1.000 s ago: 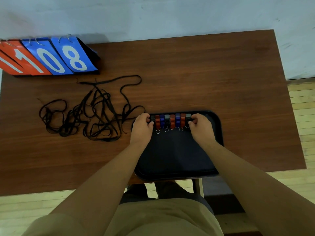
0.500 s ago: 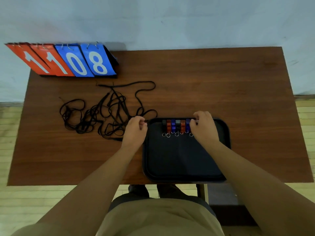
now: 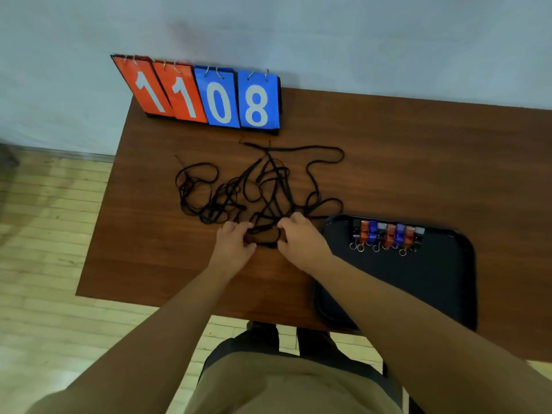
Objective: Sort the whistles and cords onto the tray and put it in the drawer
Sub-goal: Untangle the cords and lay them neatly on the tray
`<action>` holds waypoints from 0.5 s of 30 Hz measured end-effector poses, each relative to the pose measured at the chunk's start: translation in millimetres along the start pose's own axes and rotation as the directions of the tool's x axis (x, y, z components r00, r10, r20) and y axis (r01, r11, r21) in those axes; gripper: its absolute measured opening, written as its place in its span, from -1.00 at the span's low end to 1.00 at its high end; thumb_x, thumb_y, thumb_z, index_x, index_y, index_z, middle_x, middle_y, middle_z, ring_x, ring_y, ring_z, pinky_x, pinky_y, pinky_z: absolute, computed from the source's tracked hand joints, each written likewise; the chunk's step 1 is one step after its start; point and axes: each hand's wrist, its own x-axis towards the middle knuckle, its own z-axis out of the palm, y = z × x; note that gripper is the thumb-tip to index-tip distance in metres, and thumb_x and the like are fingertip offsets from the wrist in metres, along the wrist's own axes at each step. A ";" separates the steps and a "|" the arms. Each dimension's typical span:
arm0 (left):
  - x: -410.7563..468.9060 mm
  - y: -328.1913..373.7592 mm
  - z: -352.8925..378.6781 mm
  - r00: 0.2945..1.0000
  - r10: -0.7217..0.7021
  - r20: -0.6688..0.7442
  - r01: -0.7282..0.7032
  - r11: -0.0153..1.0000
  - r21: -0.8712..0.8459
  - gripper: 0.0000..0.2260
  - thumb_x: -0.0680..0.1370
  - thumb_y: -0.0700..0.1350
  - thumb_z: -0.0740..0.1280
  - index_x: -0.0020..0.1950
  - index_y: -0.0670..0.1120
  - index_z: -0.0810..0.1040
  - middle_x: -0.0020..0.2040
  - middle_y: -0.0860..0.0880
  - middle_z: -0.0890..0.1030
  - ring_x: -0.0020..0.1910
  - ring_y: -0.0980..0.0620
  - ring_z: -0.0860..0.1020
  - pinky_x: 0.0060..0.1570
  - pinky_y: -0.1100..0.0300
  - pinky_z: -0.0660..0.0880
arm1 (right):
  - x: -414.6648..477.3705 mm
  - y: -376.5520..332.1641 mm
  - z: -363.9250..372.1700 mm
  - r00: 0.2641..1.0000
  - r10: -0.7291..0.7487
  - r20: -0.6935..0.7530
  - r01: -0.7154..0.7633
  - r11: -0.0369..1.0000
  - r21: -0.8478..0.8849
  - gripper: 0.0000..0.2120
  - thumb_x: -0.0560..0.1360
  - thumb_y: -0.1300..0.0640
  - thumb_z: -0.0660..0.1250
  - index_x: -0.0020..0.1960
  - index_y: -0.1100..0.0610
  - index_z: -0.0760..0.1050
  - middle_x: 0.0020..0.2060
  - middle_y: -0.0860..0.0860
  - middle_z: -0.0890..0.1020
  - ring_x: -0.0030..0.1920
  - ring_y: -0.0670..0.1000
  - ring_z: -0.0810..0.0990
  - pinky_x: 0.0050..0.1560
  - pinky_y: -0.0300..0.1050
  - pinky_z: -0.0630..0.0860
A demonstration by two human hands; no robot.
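- Beyond both grips, black cords point(image 3: 263, 186) lie tangled on the brown wooden tabletop point(image 3: 418, 159). Their near loops are bunched between the left grip point(image 3: 234, 245) and the right grip point(image 3: 301, 239), and each has fingers curled round strands.
- Just right of the right grip, a black tray point(image 3: 418, 282) sits at the tabletop's near edge.
- Whistles point(image 3: 388, 236), orange, blue and dark, stand in a row along the tray's far side, rings toward the person.
- Well beyond the left grip, a scoreboard point(image 3: 209, 97) reading 1108 stands against a pale wall point(image 3: 298, 31).
- Left of the grips, past the tabletop's edge, lies a light plank floor point(image 3: 44, 234).
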 end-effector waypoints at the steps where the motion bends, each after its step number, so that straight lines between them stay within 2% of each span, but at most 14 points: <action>1: 1.1 -4.9 -0.7 0.999 0.031 0.010 -0.031 0.999 0.042 -0.54 0.59 -0.11 0.37 0.47 0.00 0.38 0.30 -0.08 0.34 0.33 -0.13 0.28 0.34 0.03 0.33 | 2.6 -5.2 7.5 0.999 0.010 0.036 -0.008 0.999 -0.054 -0.61 0.58 0.08 0.31 0.38 0.10 0.42 0.23 0.09 0.40 0.26 0.16 0.43 0.23 0.10 0.50; 4: 8.9 -19.3 -3.7 0.993 0.115 -0.003 -0.115 0.990 0.083 -0.64 0.56 -0.12 0.42 0.34 -0.02 0.46 0.22 -0.05 0.37 0.30 -0.10 0.31 0.31 0.02 0.38 | 8.9 -10.0 25.1 0.997 0.048 0.060 -0.035 0.977 -0.209 -0.61 0.57 0.12 0.32 0.37 0.11 0.38 0.24 0.12 0.37 0.25 0.20 0.41 0.21 0.12 0.49; 8: 19.9 -35.4 -13.4 0.988 0.156 0.023 -0.156 0.988 0.020 -0.84 0.58 -0.10 0.41 0.12 -0.11 0.55 0.10 -0.01 0.37 0.26 -0.08 0.38 0.23 0.09 0.39 | 14.5 -9.6 32.3 0.998 0.055 0.000 -0.053 0.964 -0.261 -0.79 0.59 0.19 0.24 0.21 0.14 0.45 0.15 0.13 0.43 0.19 0.19 0.45 0.11 0.09 0.51; 10: 22.4 -38.9 -22.8 0.985 0.172 -0.011 -0.172 0.985 -0.007 -0.85 0.59 -0.08 0.41 0.10 -0.11 0.57 0.10 0.00 0.35 0.24 -0.07 0.36 0.27 0.08 0.38 | 16.4 -9.6 29.5 0.996 0.077 -0.033 -0.082 0.981 -0.177 -0.88 0.59 0.17 0.26 0.11 0.13 0.49 0.08 0.09 0.46 0.13 0.15 0.47 0.08 0.06 0.51; 12: 25.0 -38.5 -37.3 0.982 0.177 -0.067 -0.178 0.984 -0.010 -0.84 0.59 -0.03 0.40 0.09 -0.08 0.59 0.12 0.03 0.36 0.23 -0.04 0.30 0.29 0.09 0.34 | 16.8 -13.9 20.2 0.988 0.132 -0.085 -0.134 0.991 -0.018 -0.94 0.59 0.14 0.29 0.03 0.11 0.47 0.02 0.04 0.43 0.04 0.10 0.48 0.03 0.02 0.51; 15: 27.2 -32.3 -65.5 0.975 0.199 -0.094 -0.204 0.978 -0.042 -0.83 0.60 0.00 0.38 0.12 -0.05 0.59 0.12 0.04 0.49 0.24 -0.01 0.37 0.27 0.09 0.38 | 15.9 -26.7 -1.3 0.956 0.241 -0.166 -0.205 0.956 0.209 -0.94 0.59 0.12 0.33 -0.01 0.10 0.48 -0.01 0.01 0.46 -0.10 0.05 0.54 -0.06 -0.01 0.56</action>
